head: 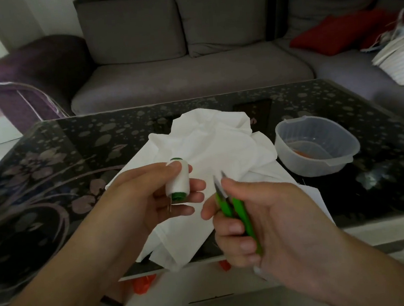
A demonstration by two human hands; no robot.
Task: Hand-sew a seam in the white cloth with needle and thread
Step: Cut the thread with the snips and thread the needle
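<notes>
- The left hand point(151, 194) is holding a spool point(177, 179) of white thread with green ends, thumb on top and fingers curled under it, above the near part of the cloth.
- A thin needle point(169, 205) seems to be sticking out beside the spool's lower end, against the palm; it is too fine to be sure.
- The right hand point(263, 220) is gripping green snips point(235, 211), fingers wrapped round the handles, the blades pointing up and standing slightly apart, just right of the spool.
- The white cloth point(220, 146) is lying crumpled on the table point(50, 166), its near edge hanging over the front rim below the hands.
- A clear plastic bowl point(317, 145) is sitting on the table just right of the cloth, with something orange showing in its bottom.
- A grey sofa point(189, 75) is standing behind the table, with a red cushion point(337, 33) lying on it at the right.
</notes>
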